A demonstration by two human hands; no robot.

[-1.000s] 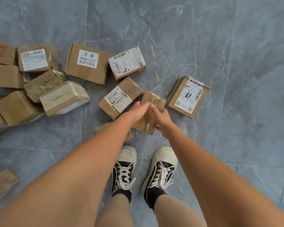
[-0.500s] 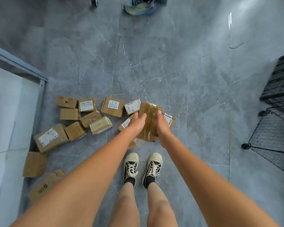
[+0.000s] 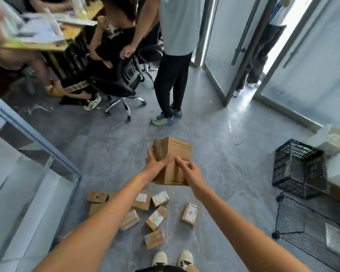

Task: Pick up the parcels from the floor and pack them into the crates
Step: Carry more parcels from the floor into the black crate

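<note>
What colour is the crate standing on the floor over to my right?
Black: the wire-mesh crate shows best in the head view, at the right edge.

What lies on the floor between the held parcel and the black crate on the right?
In the head view, nothing: only bare grey floor separates the held parcel from the black crate, apart from a thin dark scrap near the door side.

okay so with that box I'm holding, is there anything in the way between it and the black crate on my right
Nothing visible blocks the way. Both hands, left hand and right hand, hold the parcel above bare grey floor, and the black crate sits beyond that open stretch to the right. The parcels on the floor lie nearer the feet, off that line.
</note>
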